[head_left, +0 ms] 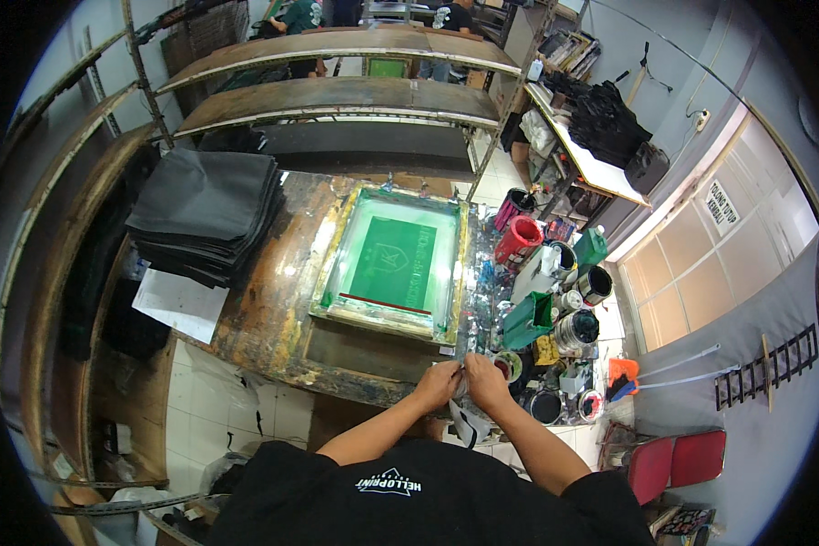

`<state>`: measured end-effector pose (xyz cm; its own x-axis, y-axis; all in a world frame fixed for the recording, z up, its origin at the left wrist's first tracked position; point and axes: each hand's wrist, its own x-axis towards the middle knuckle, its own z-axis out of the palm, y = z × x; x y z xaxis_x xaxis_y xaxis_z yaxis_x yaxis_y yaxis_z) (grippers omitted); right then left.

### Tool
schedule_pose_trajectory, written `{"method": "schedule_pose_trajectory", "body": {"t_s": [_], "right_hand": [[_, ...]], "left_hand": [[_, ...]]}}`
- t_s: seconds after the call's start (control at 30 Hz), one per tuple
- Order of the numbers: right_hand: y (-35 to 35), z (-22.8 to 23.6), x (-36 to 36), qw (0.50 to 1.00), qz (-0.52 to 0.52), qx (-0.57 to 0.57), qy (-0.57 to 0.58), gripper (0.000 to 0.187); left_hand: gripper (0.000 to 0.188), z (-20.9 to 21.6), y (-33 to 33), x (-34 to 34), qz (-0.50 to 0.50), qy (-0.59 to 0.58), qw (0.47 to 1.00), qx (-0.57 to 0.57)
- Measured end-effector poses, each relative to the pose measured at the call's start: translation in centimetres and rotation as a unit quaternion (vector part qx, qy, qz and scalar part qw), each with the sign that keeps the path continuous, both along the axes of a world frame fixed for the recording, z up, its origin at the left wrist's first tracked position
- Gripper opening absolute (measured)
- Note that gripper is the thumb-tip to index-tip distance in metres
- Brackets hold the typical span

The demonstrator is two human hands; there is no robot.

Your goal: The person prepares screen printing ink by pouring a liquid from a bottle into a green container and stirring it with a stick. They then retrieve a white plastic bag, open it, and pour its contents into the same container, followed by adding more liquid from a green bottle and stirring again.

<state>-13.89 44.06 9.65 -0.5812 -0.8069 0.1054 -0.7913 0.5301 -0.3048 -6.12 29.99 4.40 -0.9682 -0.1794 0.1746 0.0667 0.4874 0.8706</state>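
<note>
My left hand (437, 384) and my right hand (488, 380) are side by side at the near right corner of the work table (255, 314). Both have their fingers closed. Between them hangs a limp whitish piece (469, 420), and I cannot tell whether it is cloth or plastic. Just beyond my hands lies a framed printing screen (457, 341) with green mesh and a pale emblem. A red streak of ink (385, 303) runs along the near end of the mesh. A small open pot (510, 366) stands close to my right hand.
A stack of black sheets (200, 205) stands at the table's left, over white paper (177, 305). Paint cans, a red bucket (519, 238) and a green container (528, 320) crowd the right side. Shelves (337, 105) line the back and left. Red chairs (673, 466) stand lower right; people work beyond.
</note>
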Motion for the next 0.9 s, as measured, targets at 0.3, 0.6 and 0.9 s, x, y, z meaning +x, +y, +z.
{"method": "schedule_pose_trajectory", "body": {"t_s": [0.3,0.6,0.9], "right_hand": [[-1.0,-1.0,0.1,0.999,-0.030,-0.026,-0.014,0.012],[0.3,0.3,-0.8,0.997,0.039,-0.035,-0.053,0.016],[0.5,0.9,1.3,0.985,-0.010,-0.153,-0.075,0.010]], "left_hand": [[0.019,-1.0,-1.1,-0.4,-0.017,-0.010,1.000,-0.021],[0.014,-0.4,-0.8,0.8,-0.002,0.008,0.999,0.052],[0.016,-1.2,-1.2,1.5,0.007,0.084,0.996,0.016]]}}
